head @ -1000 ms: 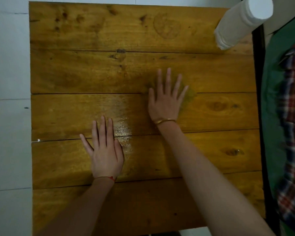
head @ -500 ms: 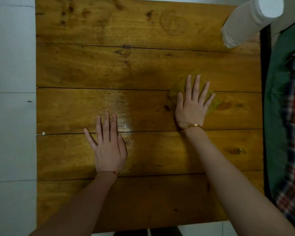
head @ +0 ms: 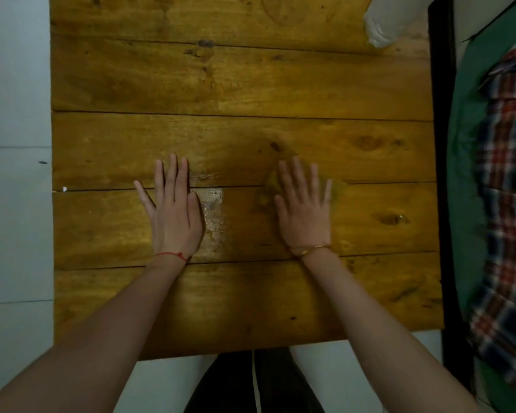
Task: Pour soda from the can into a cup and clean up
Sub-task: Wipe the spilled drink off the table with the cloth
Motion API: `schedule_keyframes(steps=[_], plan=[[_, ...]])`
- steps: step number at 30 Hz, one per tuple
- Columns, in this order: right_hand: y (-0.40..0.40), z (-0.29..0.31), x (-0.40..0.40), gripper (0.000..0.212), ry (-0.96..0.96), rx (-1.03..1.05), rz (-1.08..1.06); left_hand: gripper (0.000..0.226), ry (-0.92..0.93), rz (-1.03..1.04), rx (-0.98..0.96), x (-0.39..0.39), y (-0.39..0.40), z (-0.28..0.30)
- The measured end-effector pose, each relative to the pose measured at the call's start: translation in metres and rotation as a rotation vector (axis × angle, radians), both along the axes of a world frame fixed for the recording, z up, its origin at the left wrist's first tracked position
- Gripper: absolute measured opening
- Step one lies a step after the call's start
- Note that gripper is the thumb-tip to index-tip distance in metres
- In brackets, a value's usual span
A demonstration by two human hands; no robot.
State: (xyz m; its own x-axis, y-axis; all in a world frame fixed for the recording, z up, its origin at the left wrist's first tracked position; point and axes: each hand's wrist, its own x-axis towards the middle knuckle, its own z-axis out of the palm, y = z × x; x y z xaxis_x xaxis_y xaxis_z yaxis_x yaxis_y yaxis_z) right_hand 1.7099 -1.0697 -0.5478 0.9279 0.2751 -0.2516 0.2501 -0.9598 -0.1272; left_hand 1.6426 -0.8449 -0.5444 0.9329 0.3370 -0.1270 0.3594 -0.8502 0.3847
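Red thread bracelet [head: 173, 255], gold bangle [head: 309, 249], bare forearms

Right hand [head: 306, 210]: drawn back across the tabletop [head: 236, 84] toward its near edge, from the far right plank to a place level with the left hand [head: 175, 213]. Yellow cloth [head: 270, 189]: carried along beneath the flat palm. Wet patch [head: 213, 216]: now lying between both hands, beside the left thumb.

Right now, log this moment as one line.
phase: wiping | right hand: flat on cloth | left hand: flat on table | wet patch: remains
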Motion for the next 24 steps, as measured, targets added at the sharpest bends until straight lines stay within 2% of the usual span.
schedule_keyframes(steps=[3, 5, 7, 12, 14, 17, 19, 21, 24], plan=[[-0.031, 0.003, 0.012, 0.060, 0.041, -0.038, -0.231, 0.054, -0.069, 0.018, -0.085, -0.008, 0.002, 0.009], [-0.015, 0.003, 0.015, 0.061, 0.045, -0.028, -0.287, 0.054, -0.102, 0.081, -0.090, -0.020, 0.000, 0.017], [0.017, 0.002, 0.009, 0.063, 0.032, -0.008, -0.194, 0.054, -0.112, 0.134, -0.087, -0.037, -0.002, 0.021], [0.098, 0.004, -0.063, 0.062, 0.076, 0.066, 0.263, 0.054, -0.081, 0.167, -0.085, -0.080, -0.007, 0.024], [0.098, 0.007, -0.094, 0.060, 0.098, 0.098, 0.343, 0.054, -0.051, 0.169, -0.074, -0.094, -0.010, 0.024], [0.053, 0.007, -0.120, 0.059, 0.090, 0.094, 0.374, 0.054, -0.003, 0.128, -0.045, -0.113, -0.016, 0.025], [0.009, 0.008, -0.126, 0.060, 0.067, 0.047, 0.258, 0.054, 0.023, 0.106, -0.037, -0.123, -0.021, 0.026], [-0.034, 0.008, -0.125, 0.060, 0.069, -0.014, 0.055, 0.055, 0.042, 0.099, -0.028, -0.131, -0.026, 0.026], [-0.062, 0.009, -0.118, 0.061, 0.107, -0.046, -0.201, 0.055, 0.071, 0.090, -0.013, -0.140, -0.034, 0.027]])
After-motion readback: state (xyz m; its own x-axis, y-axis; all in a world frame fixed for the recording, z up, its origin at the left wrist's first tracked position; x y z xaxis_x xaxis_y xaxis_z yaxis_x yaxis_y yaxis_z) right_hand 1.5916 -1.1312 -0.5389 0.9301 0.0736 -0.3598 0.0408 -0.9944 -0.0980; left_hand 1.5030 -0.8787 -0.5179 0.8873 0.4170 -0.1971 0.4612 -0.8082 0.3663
